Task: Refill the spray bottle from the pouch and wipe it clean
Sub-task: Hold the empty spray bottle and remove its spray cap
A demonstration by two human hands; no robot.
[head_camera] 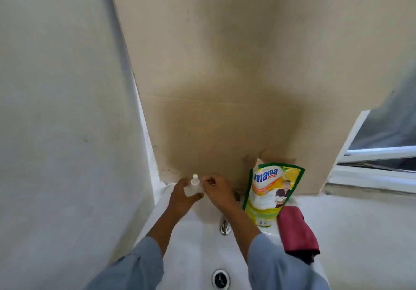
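Fingers of the left hand curled round the small clear spray bottle at the sink's back rim, right hand pinching beside its cap, so uncapping called for a steady upright hold, pouch waiting nearby

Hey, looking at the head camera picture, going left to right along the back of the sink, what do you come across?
Left hand gripping the spray bottle → right hand at the bottle's side → tap → yellow-green pouch leaning against the wall → dark red cloth → window frame.
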